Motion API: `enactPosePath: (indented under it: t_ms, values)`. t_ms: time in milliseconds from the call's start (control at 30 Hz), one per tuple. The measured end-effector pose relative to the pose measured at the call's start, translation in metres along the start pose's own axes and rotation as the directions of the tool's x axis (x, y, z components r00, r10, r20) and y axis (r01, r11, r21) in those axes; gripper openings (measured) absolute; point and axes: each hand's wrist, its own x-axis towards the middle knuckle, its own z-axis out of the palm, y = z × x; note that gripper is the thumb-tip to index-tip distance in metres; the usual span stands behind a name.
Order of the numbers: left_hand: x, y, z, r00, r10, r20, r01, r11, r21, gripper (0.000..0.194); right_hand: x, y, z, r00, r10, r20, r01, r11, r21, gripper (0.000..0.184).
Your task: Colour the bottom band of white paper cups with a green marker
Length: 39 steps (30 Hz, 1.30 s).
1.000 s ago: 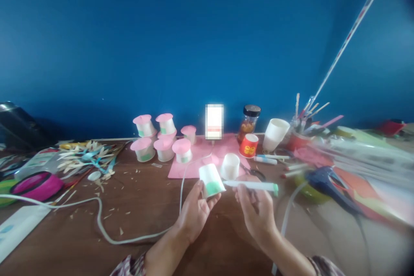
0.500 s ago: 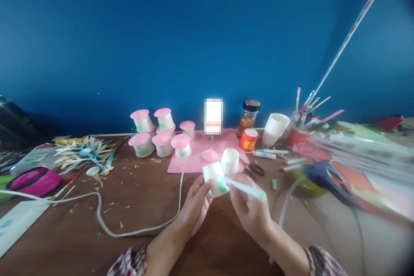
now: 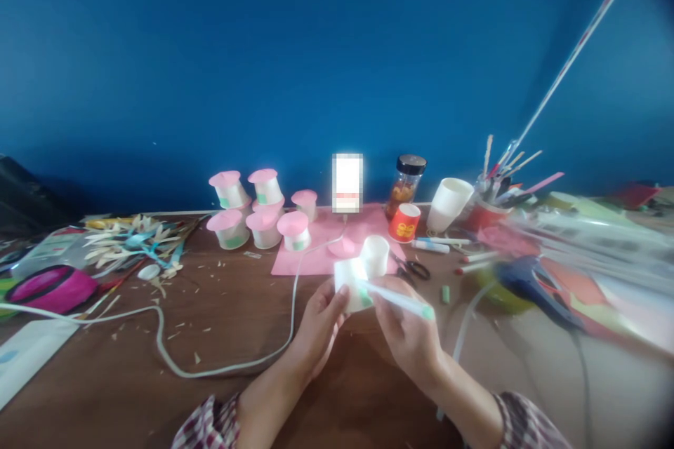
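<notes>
My left hand (image 3: pixel 322 326) is closed on a white paper cup (image 3: pixel 348 280), which lies tilted, with a green patch low on its side. A white marker (image 3: pixel 403 300) with a green end is pinched in my right hand (image 3: pixel 408 337), its tip at the cup's side near the green. Just behind the held cup stands another white paper cup (image 3: pixel 375 255) on a pink sheet (image 3: pixel 321 263). To the right of it lie black scissors (image 3: pixel 415 269). A small green cap (image 3: pixel 445 294) rests on the table right of my right hand.
Several cups with pink paper tops (image 3: pixel 228 228) stand back left, some stacked. A red cup (image 3: pixel 404 223), a jar (image 3: pixel 408 182) and a pot of brushes (image 3: pixel 489 214) are back right. A white cable (image 3: pixel 210 370) crosses the brown table. A glue gun (image 3: pixel 542 291) lies right.
The held cup has turned slightly, showing less of its green patch. The marker and both hands stay nearly in place. The whole view has shifted a little.
</notes>
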Motion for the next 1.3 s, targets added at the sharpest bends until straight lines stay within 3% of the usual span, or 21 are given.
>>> enactPosePath:
  t_ms: [1300]
  values:
    - [-0.0003, -0.0003, 0.0001, 0.999, 0.014, 0.030, -0.014, 1.000, 0.006, 0.031, -0.0011, 0.0036, 0.0016, 0.999, 0.003, -0.042, -0.005, 0.998, -0.057, 0.016]
